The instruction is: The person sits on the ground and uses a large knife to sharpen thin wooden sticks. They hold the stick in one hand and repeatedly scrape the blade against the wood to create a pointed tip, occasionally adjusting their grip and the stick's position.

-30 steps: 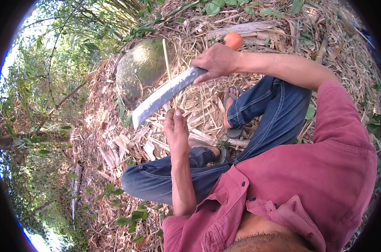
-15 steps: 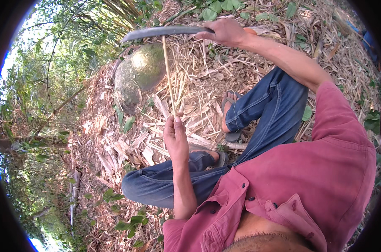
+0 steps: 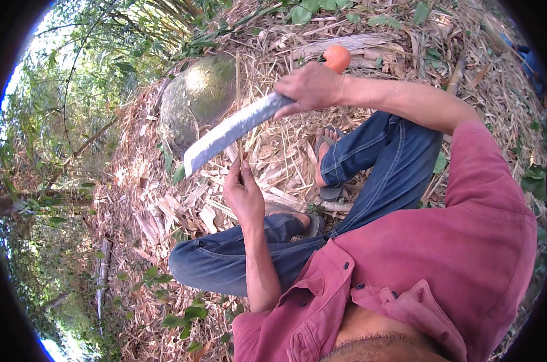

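A long machete with a grey blade is gripped in my right hand, fingers wrapped round it. Its rounded orange handle end sticks out beyond the fist. The blade slants down to the left, across a thin pale strip that looks like split bamboo. My left hand pinches the near end of this strip between thumb and fingers, just below the blade. Part of the strip is hidden behind the blade; whether the edge touches it I cannot tell.
A large mossy boulder stands beyond the blade at the left. Dry leaves and pale shavings cover the ground around my sandalled feet. Leafy plants grow at the lower left, with bamboo stems at the upper left.
My right hand has come down and nearer, turning the machete from nearly level to slanting, along the strip toward my left hand. The left hand has shifted slightly left.
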Available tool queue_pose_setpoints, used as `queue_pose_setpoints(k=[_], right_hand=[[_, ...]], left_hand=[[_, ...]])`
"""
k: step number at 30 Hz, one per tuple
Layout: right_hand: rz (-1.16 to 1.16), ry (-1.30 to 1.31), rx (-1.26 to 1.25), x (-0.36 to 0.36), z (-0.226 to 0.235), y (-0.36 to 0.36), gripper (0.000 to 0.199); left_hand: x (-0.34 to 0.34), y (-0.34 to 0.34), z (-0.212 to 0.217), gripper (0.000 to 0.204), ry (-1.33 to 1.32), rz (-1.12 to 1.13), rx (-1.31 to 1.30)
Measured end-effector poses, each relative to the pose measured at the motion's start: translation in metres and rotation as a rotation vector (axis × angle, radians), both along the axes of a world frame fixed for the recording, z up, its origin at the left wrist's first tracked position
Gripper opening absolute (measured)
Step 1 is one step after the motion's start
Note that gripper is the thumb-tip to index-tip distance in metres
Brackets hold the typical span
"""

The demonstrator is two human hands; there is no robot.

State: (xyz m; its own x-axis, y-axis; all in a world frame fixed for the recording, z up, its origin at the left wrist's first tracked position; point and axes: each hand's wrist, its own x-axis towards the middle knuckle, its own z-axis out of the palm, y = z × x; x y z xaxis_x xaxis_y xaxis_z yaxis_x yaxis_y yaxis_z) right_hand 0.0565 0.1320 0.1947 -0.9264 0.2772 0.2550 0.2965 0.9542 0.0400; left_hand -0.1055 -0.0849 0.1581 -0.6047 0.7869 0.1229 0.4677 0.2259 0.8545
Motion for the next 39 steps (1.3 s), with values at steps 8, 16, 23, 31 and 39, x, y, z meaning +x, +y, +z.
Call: queue_pose_setpoints(k=[8,16,23,31,39], right_hand=[[-0.125,0.099,-0.093,-0.007,-0.01,0.026,0.061],[-0.442,0.136,-0.166,0.019,-0.007,0.095,0.077],[-0.251,0.176,-0.104,0.014,0.009,0.043,0.07],[0.021,-0.026,-0.1,-0.011,-0.01,-0.036,0.061],[-0.113,-0.003,-0.109,-0.01,-0.011,-0.011,0.065]], left_hand=[[0.005,-0.006,0.014,0.027,-0.042,0.022,-0.003],[0.006,-0.012,0.021,0.026,-0.05,-0.029,-0.022],[-0.007,-0.002,-0.001,0.028,-0.113,-0.019,-0.043],[-0.005,0.006,-0.006,0.027,-0.232,0.004,-0.01],[-0.001,0.001,0.003,0.025,-0.19,-0.005,0.027]])
